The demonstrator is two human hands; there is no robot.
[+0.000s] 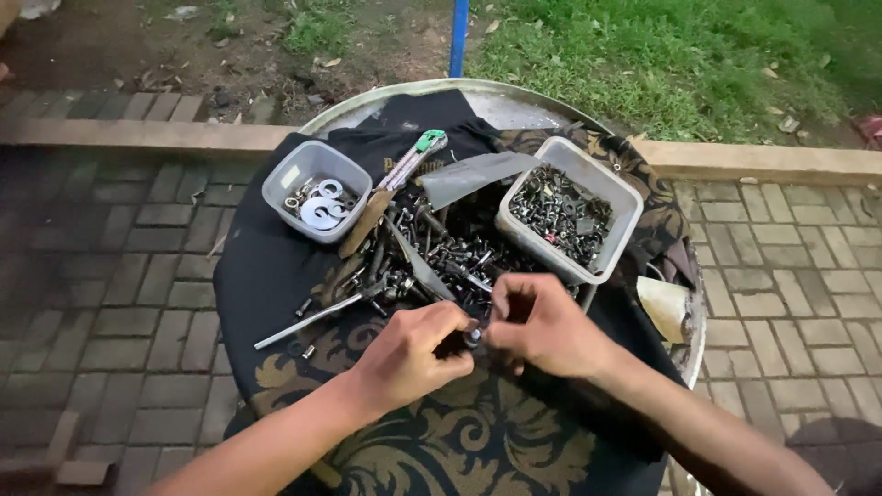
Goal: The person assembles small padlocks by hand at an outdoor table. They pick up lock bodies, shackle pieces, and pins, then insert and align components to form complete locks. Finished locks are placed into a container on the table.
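Hands meet over a small metal fastener

Left hand (409,354) and right hand (542,326) pinch a small bolt (472,336) between fingertips (partly hidden), just in front of the hardware pile (432,257) on the cloth-covered bench (276,276).

A small dark metal bolt (472,336), mostly hidden, sat pinched between the fingertips of both hands, just above the black patterned cloth (276,276).
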